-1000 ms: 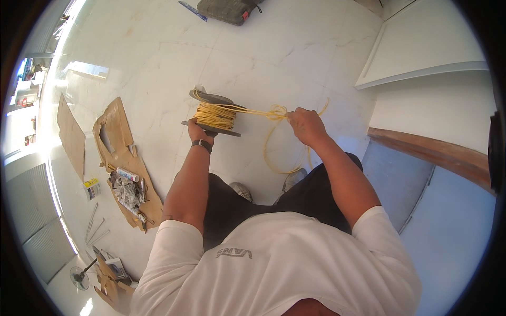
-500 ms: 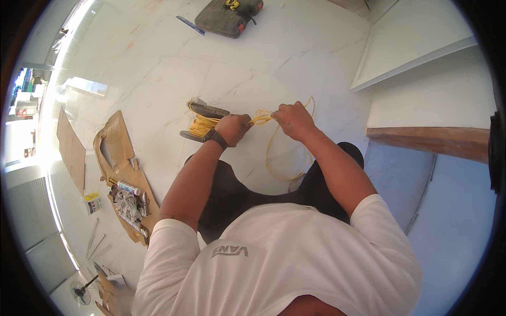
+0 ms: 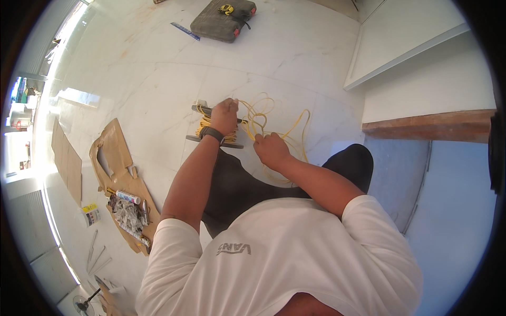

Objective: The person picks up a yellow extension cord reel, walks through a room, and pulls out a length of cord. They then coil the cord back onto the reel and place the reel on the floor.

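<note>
A grey reel (image 3: 230,145) wound with yellow cord (image 3: 203,126) rests on the floor in front of me, a little left of the middle. My left hand (image 3: 225,115), with a dark band on its wrist, is closed over the reel's right side, and the cord runs out from its fingers. Right of and nearer than it, my right hand (image 3: 272,150) pinches strands of the same cord. Loose yellow loops spread between and beyond both hands, over the floor by my right knee. Part of the reel is hidden behind my left hand and forearm.
A dark tool case (image 3: 219,23) with a yellow tape measure on it lies far ahead, beside a blue strip (image 3: 185,31). Cardboard (image 3: 118,145) at left bears a tube and crumpled paper. A white panel (image 3: 406,39) and wooden edge (image 3: 427,127) stand at right.
My left hand has moved up over the reel, and my right hand has come left and nearer to me. The cord between them has slackened from a bunched strand into wide loops.
</note>
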Available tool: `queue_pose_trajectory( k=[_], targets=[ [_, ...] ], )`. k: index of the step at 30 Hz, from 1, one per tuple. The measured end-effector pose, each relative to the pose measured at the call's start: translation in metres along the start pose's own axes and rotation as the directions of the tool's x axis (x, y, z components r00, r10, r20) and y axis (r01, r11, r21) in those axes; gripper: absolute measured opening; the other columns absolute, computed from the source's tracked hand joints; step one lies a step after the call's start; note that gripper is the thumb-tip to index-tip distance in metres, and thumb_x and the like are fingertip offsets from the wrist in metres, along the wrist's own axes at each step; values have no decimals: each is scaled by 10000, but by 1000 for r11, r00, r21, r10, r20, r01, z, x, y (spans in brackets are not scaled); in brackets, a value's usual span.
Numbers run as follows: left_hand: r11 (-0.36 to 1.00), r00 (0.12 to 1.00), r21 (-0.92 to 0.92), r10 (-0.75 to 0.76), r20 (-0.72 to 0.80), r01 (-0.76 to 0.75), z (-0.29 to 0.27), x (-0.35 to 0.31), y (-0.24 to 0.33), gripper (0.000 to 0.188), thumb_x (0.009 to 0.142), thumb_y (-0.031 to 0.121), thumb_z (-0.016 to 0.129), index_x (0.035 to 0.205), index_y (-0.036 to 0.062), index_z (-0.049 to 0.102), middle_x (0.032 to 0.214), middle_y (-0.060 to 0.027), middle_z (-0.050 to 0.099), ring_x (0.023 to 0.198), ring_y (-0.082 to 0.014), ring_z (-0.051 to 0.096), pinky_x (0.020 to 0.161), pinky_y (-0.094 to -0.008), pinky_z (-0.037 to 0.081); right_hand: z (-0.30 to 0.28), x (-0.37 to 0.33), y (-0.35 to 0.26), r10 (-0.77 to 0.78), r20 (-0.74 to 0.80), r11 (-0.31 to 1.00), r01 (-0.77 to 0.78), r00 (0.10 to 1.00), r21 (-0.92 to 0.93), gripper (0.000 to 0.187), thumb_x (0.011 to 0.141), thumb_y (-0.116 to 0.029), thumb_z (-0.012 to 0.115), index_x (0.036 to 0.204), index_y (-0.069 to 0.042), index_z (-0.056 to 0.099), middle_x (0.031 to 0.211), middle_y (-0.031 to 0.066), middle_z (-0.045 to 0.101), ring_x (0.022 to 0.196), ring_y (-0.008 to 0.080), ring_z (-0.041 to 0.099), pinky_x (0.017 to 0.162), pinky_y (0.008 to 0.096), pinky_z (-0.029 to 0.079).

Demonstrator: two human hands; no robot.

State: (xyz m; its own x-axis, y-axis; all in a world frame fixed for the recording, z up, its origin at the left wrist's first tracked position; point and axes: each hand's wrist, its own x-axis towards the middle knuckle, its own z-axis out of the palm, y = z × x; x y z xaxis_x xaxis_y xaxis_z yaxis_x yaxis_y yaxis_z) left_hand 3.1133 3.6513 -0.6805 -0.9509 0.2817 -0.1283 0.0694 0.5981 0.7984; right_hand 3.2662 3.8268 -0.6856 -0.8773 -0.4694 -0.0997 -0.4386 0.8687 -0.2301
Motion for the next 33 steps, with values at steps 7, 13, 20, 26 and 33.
queue_pose_trajectory(
  k=[7, 13, 20, 26, 33],
  targets=[
    [958, 957, -242, -207, -202, 156, -65, 10, -51, 407, 1059, 317, 538, 830, -5, 636, 694, -71, 556, 671, -187, 489, 661, -365, 434, -41, -88, 123, 385, 128, 921, -388, 914, 3, 139, 860, -83, 624, 934, -125, 734, 925, 105, 692, 890, 340, 698, 773, 494, 526],
    [997, 971, -8, 81, 226, -81, -32, -36, -24, 385, 1064, 348, 581, 922, -1, 662, 720, -104, 612, 684, -212, 567, 667, -369, 462, -228, -159, 167, 478, -428, 861, -506, 767, 56, 155, 939, -95, 661, 1077, -53, 717, 1018, 117, 685, 910, 354, 643, 868, 456, 514],
    [909, 824, -19, 385, 416, -416, -7, -30, 74, 427, 925, 348, 760, 1166, 32, 604, 975, -183, 703, 860, -378, 698, 752, -467, 570, -298, -139, 106, 456, -398, 890, -418, 796, 184, 158, 955, -100, 647, 1081, -25, 706, 927, 95, 601, 851, 254, 602, 772, 365, 494],
    [875, 868, 129, 480, -128, -466, 11, -24, 119, 382, 946, 324, 748, 1111, 38, 555, 942, -179, 686, 846, -389, 691, 717, -487, 563, -298, -101, 97, 548, -117, 816, -498, 828, 294, 275, 923, -290, 749, 1067, -57, 739, 865, 82, 601, 805, 228, 576, 741, 368, 487],
    [945, 937, -180, 304, 171, -273, 6, -27, 107, 179, 1023, 159, 655, 1014, -15, 613, 786, -111, 715, 692, -240, 672, 655, -355, 530, -247, -77, 102, 636, 378, 575, -740, 673, 349, 442, 890, -470, 770, 996, -42, 746, 870, 109, 684, 829, 224, 624, 781, 359, 505]
  ],
)
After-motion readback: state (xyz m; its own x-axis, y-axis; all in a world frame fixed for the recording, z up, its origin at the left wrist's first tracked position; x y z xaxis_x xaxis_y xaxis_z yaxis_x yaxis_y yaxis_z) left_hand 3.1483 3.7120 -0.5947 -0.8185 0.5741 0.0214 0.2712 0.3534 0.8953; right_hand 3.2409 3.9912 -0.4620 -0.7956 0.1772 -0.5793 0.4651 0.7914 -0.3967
